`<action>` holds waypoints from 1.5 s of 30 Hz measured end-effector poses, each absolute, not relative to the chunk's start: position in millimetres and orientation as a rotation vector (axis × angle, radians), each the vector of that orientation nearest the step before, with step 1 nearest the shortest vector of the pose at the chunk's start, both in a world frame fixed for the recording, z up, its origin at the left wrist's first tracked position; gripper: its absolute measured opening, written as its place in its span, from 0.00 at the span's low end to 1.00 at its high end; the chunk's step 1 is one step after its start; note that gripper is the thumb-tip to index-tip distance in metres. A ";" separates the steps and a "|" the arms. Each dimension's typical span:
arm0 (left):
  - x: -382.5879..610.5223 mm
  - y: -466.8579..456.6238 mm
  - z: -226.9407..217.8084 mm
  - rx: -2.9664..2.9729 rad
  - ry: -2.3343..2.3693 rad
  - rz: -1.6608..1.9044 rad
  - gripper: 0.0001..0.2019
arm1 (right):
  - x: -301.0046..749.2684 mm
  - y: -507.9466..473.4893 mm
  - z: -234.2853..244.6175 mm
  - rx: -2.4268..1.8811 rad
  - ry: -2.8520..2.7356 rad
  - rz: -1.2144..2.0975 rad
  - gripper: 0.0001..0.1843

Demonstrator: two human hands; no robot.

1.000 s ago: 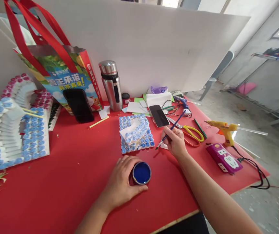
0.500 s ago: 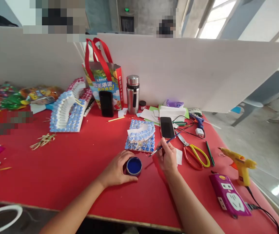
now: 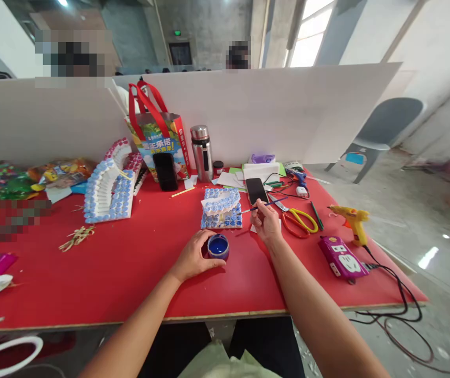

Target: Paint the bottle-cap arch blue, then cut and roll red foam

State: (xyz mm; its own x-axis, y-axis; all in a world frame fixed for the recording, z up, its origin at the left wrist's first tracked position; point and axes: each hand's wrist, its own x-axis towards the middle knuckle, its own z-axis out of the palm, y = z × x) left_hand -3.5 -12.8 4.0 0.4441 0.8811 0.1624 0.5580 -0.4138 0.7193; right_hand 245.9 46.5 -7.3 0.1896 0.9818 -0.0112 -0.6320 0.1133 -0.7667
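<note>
My left hand [image 3: 196,255] curls its thumb and fingers around a small jar of blue paint [image 3: 218,248], which stands on the red table. Between the thumb and fingers of my right hand [image 3: 266,221] is a thin paintbrush [image 3: 270,203]. Its tip points left, at the right edge of a small white piece covered in blue rosettes [image 3: 222,207]; whether it touches I cannot tell. A black phone [image 3: 256,190] lies just behind my right hand. Farther left stands a larger curved piece with blue dabs [image 3: 109,191].
Right of my hands lie scissors [image 3: 302,220], a yellow glue gun [image 3: 350,216] and a purple power strip [image 3: 342,258] with trailing cables. A steel thermos [image 3: 202,155] and a printed bag [image 3: 160,139] stand before a white partition [image 3: 280,115]. People are beyond it.
The camera view has shifted, so the table appears higher and more of its front edge shows. The brush tip has moved from near the paint jar toward the small rosette piece. Both holds are unchanged.
</note>
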 end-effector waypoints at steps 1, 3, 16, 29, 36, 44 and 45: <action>-4.7 -13.5 4.8 2.089 1.191 0.728 0.35 | 246.4 44.5 -6.0 -0.732 -0.607 1.282 0.18; -7.3 -15.7 6.0 2.032 1.162 0.763 0.32 | 246.2 38.6 -1.5 -0.725 -0.637 1.266 0.16; -24.0 8.1 -16.7 1.602 1.640 1.281 0.25 | 236.4 10.4 -11.4 -0.701 -0.628 1.255 0.16; -34.0 58.8 -25.8 1.824 1.780 1.121 0.27 | 220.8 -1.0 -1.1 -0.931 -0.706 1.044 0.16; -30.3 78.7 -23.1 1.844 1.895 1.086 0.26 | 189.8 4.6 51.9 -0.939 -1.275 0.887 0.15; -28.1 85.8 -23.1 1.782 1.962 1.124 0.25 | 195.7 4.2 25.0 -0.967 -1.493 0.885 0.13; -28.1 86.4 -23.3 1.778 1.960 1.127 0.25 | 197.1 3.5 21.9 -0.963 -1.539 0.885 0.13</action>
